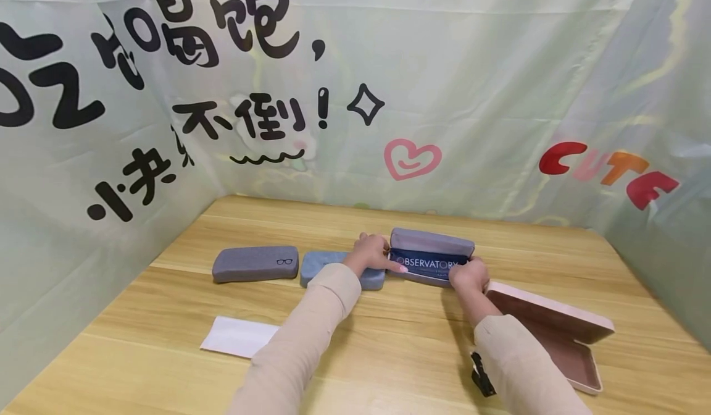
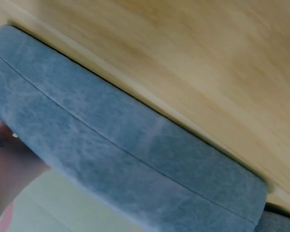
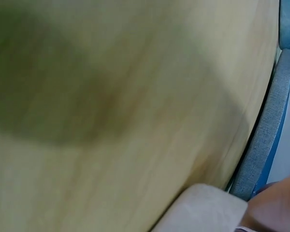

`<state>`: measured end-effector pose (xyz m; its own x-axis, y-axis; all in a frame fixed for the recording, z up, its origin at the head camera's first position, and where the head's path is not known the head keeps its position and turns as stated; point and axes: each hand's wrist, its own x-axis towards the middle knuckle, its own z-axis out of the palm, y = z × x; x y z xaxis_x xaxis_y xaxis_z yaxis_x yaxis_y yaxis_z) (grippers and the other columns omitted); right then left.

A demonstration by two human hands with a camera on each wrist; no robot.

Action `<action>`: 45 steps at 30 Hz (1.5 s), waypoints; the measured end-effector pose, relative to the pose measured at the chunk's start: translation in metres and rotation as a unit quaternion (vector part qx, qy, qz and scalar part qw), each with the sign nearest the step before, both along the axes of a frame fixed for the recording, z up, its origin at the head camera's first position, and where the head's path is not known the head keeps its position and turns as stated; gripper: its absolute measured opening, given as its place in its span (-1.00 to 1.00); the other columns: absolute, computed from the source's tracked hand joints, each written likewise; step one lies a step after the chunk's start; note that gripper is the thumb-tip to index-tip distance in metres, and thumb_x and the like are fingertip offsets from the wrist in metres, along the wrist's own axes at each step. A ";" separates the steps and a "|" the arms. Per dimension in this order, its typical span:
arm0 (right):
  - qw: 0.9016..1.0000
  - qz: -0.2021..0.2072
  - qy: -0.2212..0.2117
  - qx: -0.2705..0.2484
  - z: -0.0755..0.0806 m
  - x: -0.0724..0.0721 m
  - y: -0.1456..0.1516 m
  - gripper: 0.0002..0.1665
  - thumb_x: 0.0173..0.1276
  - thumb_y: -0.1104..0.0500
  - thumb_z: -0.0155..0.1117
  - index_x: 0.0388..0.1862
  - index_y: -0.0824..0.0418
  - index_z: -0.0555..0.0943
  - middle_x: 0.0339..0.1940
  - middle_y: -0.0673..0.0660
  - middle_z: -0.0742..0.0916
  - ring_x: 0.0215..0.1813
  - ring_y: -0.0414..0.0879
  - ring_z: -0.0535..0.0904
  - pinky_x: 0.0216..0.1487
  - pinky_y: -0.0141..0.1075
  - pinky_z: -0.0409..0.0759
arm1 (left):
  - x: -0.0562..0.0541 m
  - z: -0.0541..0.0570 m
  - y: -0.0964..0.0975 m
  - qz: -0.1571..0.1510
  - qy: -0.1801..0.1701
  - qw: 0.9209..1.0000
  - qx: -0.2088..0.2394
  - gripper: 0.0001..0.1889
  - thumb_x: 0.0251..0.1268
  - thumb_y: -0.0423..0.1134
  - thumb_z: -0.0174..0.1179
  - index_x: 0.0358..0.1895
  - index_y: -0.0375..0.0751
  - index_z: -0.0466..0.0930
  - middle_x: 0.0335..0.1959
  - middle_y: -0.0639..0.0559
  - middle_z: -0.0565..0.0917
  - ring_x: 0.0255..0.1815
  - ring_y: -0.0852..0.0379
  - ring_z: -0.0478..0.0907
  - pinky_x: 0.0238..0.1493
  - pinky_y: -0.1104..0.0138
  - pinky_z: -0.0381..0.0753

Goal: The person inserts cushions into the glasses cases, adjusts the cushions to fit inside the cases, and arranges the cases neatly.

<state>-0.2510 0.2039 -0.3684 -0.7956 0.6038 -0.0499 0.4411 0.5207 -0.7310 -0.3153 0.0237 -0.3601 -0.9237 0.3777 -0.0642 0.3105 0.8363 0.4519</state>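
A grey-purple glasses case (image 1: 430, 240) stands with its lid raised at the back of the table. Inside it lies a dark blue cloth (image 1: 424, 267) printed with OBSERVATORY. My left hand (image 1: 371, 255) holds the left end of this case, its thumb laid along the front corner by the cloth. At the right end my right hand (image 1: 471, 274) grips the case, with most fingertips hidden. Below my left wrist sits a shut blue glasses case (image 1: 373, 280), which fills much of the left wrist view. In the right wrist view, the grey case's front wall (image 3: 263, 137) shows beside the hand.
Another shut grey case (image 1: 255, 264), marked with a glasses drawing, lies at the left. A white folded sheet (image 1: 239, 336) is nearer the front. An open pink case (image 1: 555, 310) and a small black object (image 1: 482, 375) lie near my right forearm. Printed curtains enclose the table.
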 end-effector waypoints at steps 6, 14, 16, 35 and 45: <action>0.998 0.023 0.018 -0.048 0.000 0.001 0.003 -0.37 0.22 0.31 -0.21 0.33 0.40 0.21 0.22 0.44 0.43 0.24 0.30 0.32 0.27 0.05 0.24 | -0.001 -0.001 -0.002 -0.021 -0.023 1.000 -0.002 -0.28 -0.25 0.09 0.49 0.08 -0.18 0.56 0.05 0.01 0.60 -0.05 0.07 0.26 0.03 0.28 0.29; 0.993 0.037 0.035 -0.104 0.001 -0.001 0.004 -0.36 0.27 0.34 -0.23 0.37 0.41 0.15 0.25 0.44 0.38 0.30 0.27 0.24 0.36 0.03 0.16 | -0.002 0.002 -0.002 -0.021 -0.028 0.999 0.004 -0.45 -0.20 0.00 0.49 -0.10 -0.22 0.62 -0.12 -0.02 0.61 -0.12 0.07 0.23 -0.07 0.29 0.28; 0.992 0.041 0.045 -0.114 0.001 -0.003 0.004 -0.37 0.27 0.36 -0.22 0.37 0.43 0.15 0.23 0.45 0.39 0.30 0.27 0.24 0.36 0.01 0.18 | -0.003 0.004 -0.003 -0.017 -0.033 0.999 0.005 -0.47 -0.19 -0.02 0.48 -0.12 -0.23 0.62 -0.15 -0.02 0.61 -0.13 0.07 0.23 -0.09 0.29 0.29; 0.971 0.067 0.056 -0.222 0.005 -0.012 0.005 -0.32 0.36 0.24 -0.13 0.41 0.45 0.03 0.38 0.43 0.24 0.41 0.22 0.13 0.40 -0.03 0.15 | -0.009 0.004 -0.010 0.009 -0.057 0.998 0.026 -0.40 -0.14 -0.07 0.46 0.04 -0.26 0.55 0.05 -0.05 0.58 0.05 -0.03 0.26 0.11 0.20 0.34; 0.971 0.072 0.057 -0.220 0.005 -0.013 0.001 -0.35 0.37 0.24 -0.13 0.38 0.48 0.08 0.33 0.44 0.30 0.35 0.20 0.21 0.39 -0.05 0.18 | -0.010 0.004 -0.016 0.008 -0.063 0.998 0.020 -0.36 -0.10 -0.09 0.44 0.11 -0.28 0.50 0.11 -0.07 0.55 0.14 -0.07 0.25 0.20 0.16 0.32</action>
<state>-0.2643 0.2050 -0.3637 -0.8858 0.4257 -0.1846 0.2900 0.1973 -0.9365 -0.3253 0.0082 -0.3559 -0.9153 0.3670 -0.1662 0.2349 0.8213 0.5199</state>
